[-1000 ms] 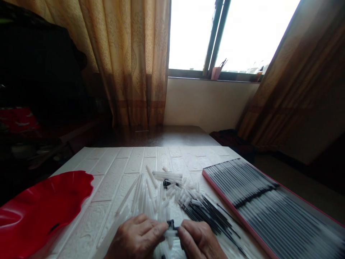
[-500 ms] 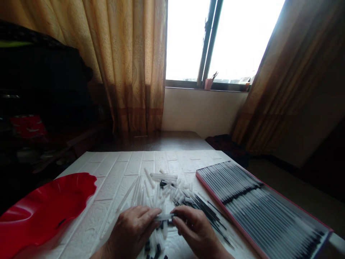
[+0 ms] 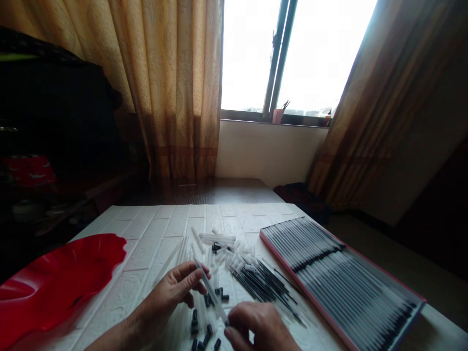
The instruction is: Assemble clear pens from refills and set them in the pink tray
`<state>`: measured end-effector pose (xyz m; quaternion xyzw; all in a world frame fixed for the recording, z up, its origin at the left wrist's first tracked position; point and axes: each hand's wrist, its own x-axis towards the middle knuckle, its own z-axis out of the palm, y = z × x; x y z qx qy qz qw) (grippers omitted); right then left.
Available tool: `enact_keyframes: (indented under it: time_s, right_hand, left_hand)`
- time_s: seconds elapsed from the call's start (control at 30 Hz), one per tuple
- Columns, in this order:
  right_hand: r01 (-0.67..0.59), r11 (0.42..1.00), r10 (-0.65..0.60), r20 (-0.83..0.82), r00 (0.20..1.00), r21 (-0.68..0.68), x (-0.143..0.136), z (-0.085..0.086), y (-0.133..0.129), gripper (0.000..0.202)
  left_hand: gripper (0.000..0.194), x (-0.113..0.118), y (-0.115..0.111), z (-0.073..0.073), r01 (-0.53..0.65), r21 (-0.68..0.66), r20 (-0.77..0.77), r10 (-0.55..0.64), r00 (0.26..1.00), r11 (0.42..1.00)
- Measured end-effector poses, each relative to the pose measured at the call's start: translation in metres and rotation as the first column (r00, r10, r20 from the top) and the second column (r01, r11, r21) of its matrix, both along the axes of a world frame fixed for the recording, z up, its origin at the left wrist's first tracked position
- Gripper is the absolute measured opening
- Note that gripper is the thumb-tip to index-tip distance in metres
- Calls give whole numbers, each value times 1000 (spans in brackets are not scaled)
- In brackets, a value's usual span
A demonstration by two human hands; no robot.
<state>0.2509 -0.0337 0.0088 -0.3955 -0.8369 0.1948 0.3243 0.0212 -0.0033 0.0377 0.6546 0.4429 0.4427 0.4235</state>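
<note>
From where I stand, a red wavy-edged dish (image 3: 98, 253) fills the lower left of the frame, resting on a table covered in a white brick pattern (image 3: 141, 243). Next along, the person's left hand (image 3: 171, 292) comes up from the bottom edge, thumb and forefinger narrowed on the upper part of a translucent tube (image 3: 213, 292). That tube slants across the lower middle of the frame, its lower end pinched by the right hand (image 3: 261, 321), where a bit of something dark shows. Loose black caps (image 3: 194, 321) lie scattered beneath and between the hands, and more long clear barrels (image 3: 217, 238) lie beyond them. Just right of centre, short clear pieces (image 3: 239, 263) sit heaped against a fanned pile of thin black rods (image 3: 261, 282). At the lower right, a pink-edged box (image 3: 292, 276) holds rows of slim, dark-tipped sticks (image 3: 351, 282), lying side by side.
</note>
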Motion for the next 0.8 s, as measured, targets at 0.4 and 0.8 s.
enact_keyframes:
  time_s: [0.4,0.8]
  right_hand:
    - [-36,988,-65,604,794,152,-24,28,18,22]
    - [114,985,-164,500,850,128,-18,13,25,28]
  left_hand:
    - [46,-3,-8,-4,-16,23,-120,18,993,1000]
    - [25,-7,-22,-3,155,301,-397,-24,918,941]
